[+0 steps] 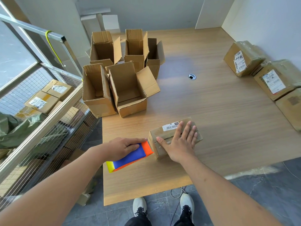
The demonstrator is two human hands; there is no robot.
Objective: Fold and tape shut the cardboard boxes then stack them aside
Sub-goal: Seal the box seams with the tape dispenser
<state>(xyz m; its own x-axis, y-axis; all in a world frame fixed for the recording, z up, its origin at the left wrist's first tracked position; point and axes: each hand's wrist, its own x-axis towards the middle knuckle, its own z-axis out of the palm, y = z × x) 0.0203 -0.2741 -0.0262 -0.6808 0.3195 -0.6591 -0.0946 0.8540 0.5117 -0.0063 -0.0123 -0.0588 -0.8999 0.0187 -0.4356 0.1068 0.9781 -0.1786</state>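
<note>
A small closed cardboard box (162, 132) with a barcode label lies near the table's front edge. My right hand (180, 141) presses flat on its top, fingers straight and spread. My left hand (123, 148) grips an orange, blue and yellow tape dispenser (130, 158), whose orange end touches the box's left side. Several open cardboard boxes (128, 88) stand with flaps up at the table's back left. Taped boxes with shipping labels (275, 82) sit along the right edge.
The wooden table (211, 103) has a round cable hole (192, 76) in the middle. A metal wire cage (53, 111) holding more parcels stands to the left. My feet show on the grey tiled floor below the table edge.
</note>
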